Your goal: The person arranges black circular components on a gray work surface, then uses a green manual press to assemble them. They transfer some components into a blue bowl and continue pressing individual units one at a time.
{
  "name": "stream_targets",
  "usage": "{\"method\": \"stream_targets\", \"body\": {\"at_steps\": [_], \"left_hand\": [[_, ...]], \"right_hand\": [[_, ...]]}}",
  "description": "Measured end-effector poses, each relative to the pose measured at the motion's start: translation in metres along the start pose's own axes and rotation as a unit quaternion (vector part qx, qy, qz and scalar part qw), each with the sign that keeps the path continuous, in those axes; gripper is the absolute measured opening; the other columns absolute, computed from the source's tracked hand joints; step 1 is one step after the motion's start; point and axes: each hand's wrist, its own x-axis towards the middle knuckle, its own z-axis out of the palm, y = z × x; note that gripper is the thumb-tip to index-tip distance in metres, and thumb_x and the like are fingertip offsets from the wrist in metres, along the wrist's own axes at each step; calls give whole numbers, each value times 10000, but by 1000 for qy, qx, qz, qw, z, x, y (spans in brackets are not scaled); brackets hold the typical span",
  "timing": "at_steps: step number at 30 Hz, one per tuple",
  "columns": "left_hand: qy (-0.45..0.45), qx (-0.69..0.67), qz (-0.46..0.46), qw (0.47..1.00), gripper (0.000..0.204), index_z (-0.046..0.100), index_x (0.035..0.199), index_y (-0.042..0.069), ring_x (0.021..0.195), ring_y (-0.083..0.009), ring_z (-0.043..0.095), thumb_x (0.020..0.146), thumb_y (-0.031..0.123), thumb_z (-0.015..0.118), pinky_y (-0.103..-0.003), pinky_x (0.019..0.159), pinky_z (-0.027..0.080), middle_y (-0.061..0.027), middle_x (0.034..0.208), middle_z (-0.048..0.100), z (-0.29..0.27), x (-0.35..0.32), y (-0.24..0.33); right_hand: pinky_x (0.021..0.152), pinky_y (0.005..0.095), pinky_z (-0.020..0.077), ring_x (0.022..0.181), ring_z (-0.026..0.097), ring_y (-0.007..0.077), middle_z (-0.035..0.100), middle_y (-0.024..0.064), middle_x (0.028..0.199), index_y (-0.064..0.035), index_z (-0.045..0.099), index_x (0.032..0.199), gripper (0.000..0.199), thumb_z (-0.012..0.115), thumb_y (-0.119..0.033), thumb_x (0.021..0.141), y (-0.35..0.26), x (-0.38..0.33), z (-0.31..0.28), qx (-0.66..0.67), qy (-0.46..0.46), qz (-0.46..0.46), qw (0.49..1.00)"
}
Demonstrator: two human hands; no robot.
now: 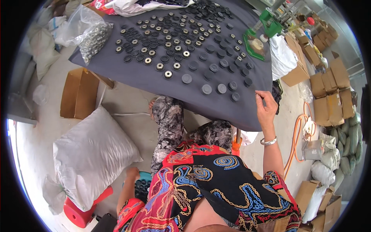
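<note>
On the dark grey cloth of the table (127,75) lie many small round black caps (186,79). Among them, several hold shiny ring-shaped bearings (167,74) with a hole in the middle. My right hand (266,106) is beside the table's right edge, fingers curled and the thumb near the index fingertip; whatever may be between them is too small to make out. Low on the left, my left hand (133,173) reaches down to a teal basin (148,174) that holds black round parts (142,188). Its fingers are hidden from this angle.
A clear bag of metal rings (92,40) rests at the table's left corner. At the far right stands a green hand press (268,24). A white sack (92,150) leans over a red stool (77,210). Cardboard boxes (328,104) and an orange hose (295,135) lie rightward.
</note>
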Motion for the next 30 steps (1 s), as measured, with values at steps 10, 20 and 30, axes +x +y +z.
{"method": "stream_targets", "body": {"at_steps": [10,20,30], "left_hand": [[204,-153,-74,964,240,729,767,51,819,-391,651,589,67,569,-434,747,531,-209,849,665,-137,-70,-58],[258,-104,-97,956,211,717,765,26,846,-368,661,602,107,610,-439,754,528,-225,832,672,-213,-102,-111],[295,-592,-29,749,193,636,753,-92,648,-198,606,578,-13,619,-325,617,494,-105,715,631,-298,-154,-28]], "right_hand": [[597,295,459,687,597,202,639,83,809,-23,659,900,135,659,54,788,-55,27,33,110,-27,-112,987],[621,336,476,711,598,244,631,83,797,-21,649,892,151,672,37,754,-94,60,45,137,-90,-232,959],[685,401,496,771,602,313,617,112,801,-33,632,915,126,654,-70,797,-151,30,98,226,-240,-279,902]]}}
